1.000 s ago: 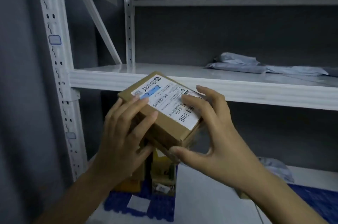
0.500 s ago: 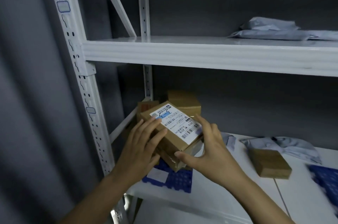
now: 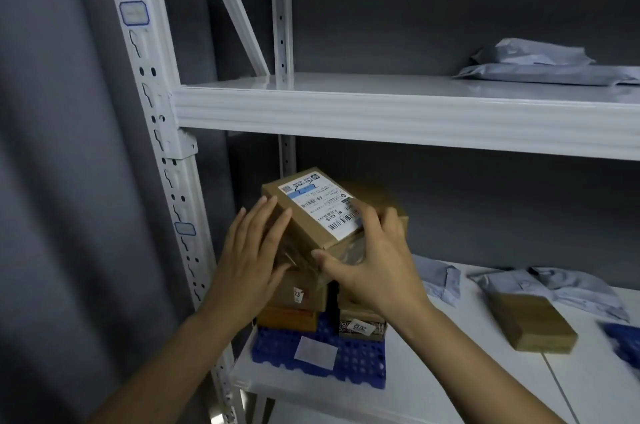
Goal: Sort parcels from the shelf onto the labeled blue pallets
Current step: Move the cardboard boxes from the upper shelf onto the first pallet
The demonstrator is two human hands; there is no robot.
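I see a brown cardboard box with a white label [image 3: 313, 215] tilted over the pile of brown boxes [image 3: 304, 295] on the blue plastic pallet [image 3: 360, 361].

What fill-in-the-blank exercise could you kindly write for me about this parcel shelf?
1. The left hand and right hand hold a brown cardboard box bearing a white ____.
2. Below it, stacked brown parcels stand on a ____ plastic grid pallet.
3. The white metal shelf above holds grey plastic mailer bags at its ____ end.
Missing words: label; blue; right.
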